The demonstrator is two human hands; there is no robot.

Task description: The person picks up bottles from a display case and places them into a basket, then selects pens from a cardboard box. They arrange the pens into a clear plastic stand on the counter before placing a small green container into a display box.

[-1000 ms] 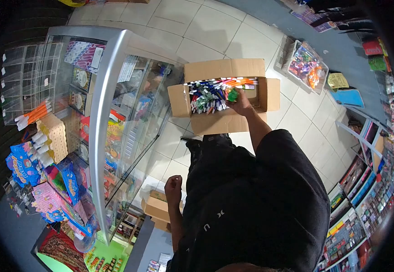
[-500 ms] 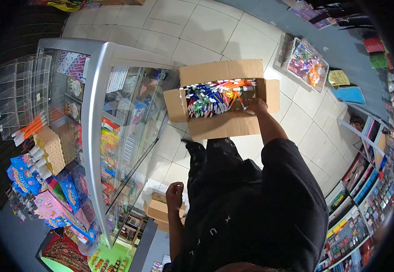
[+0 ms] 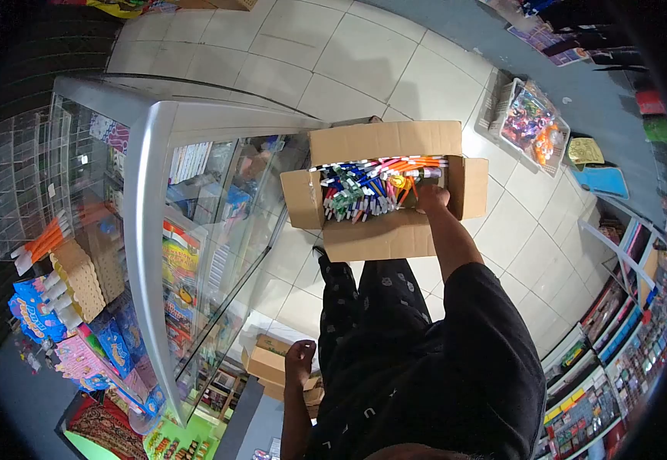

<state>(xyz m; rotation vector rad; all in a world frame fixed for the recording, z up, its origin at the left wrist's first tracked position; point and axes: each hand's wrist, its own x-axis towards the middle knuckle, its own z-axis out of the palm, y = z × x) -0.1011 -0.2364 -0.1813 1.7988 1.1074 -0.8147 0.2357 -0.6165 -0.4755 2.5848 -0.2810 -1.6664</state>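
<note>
An open cardboard box (image 3: 379, 244) with its flaps folded out holds many pens (image 3: 356, 188) with blue, white, orange and pink barrels, lying in a loose heap. Among them is a small yellow-orange item (image 3: 401, 182). My right hand (image 3: 433, 199) reaches into the right end of the box, beside the pens. Its fingers point downward and are largely hidden, so what they grip, if anything, does not show. Lower down, my left hand (image 3: 300, 360) hangs at my side with its fingers curled in, near a smaller cardboard box (image 3: 270, 354), and no object shows in it.
A glass display case (image 3: 145, 245) with a metal frame stands on the left, with packets and clear racks beyond it. A white basket (image 3: 529, 126) of small packaged items sits on the tiled floor (image 3: 356, 54) at upper right. Stocked shelves (image 3: 586, 376) line the lower right.
The view has shifted, so the box and my right hand appear lower in it. My right hand stays in the right end of the box. My left hand remains curled at my side.
</note>
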